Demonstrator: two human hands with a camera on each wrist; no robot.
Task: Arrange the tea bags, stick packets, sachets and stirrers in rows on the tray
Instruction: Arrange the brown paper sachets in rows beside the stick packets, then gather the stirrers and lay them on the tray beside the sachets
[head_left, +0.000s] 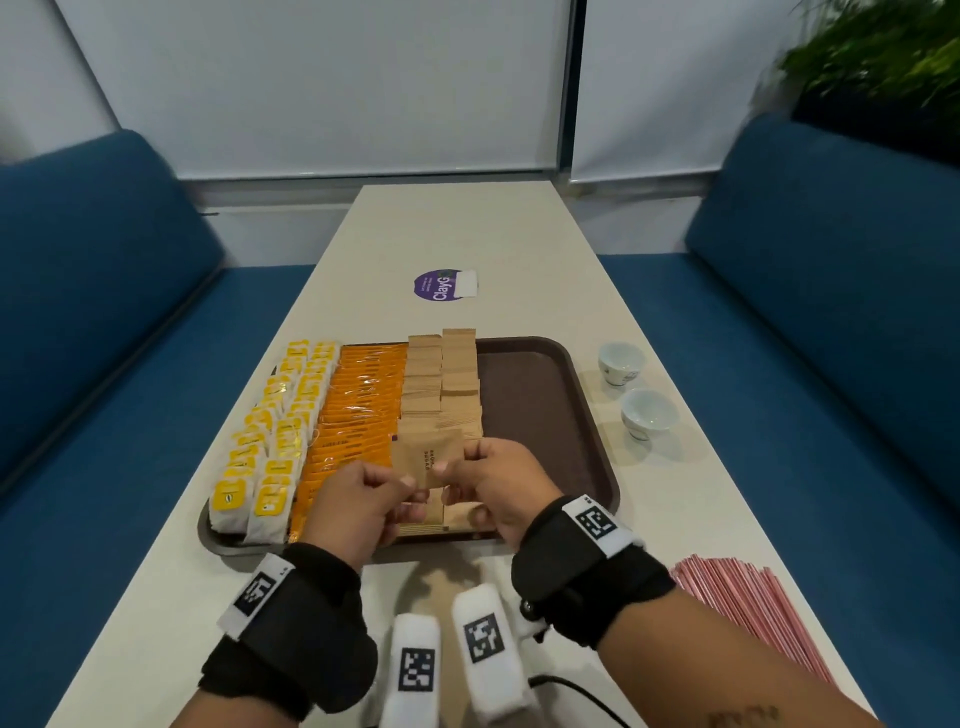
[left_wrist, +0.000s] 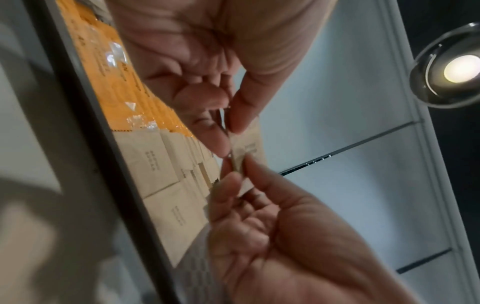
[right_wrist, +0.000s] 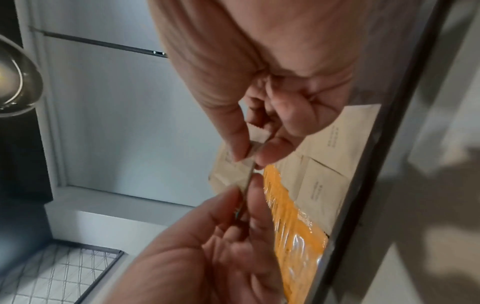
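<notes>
fingers (head_left: 410, 480) of both hands pinch one flat brown paper sugar sachet (head_left: 427, 453), left hand (head_left: 353, 506) on its left edge, right hand (head_left: 496, 486) on its right edge, held just above near end of brown sachet rows (head_left: 441, 384) on dark brown plastic tray (head_left: 540, 395). yellow-tagged tea bags (head_left: 270, 436) and orange stick packets (head_left: 353, 415) already in rows at left. pink stirrers (head_left: 748, 597) lie on white counter (head_left: 467, 234), off tray. to do it well: keep sachet level, square its edges with row, lower it overlapping the last one, release both sides together.
</notes>
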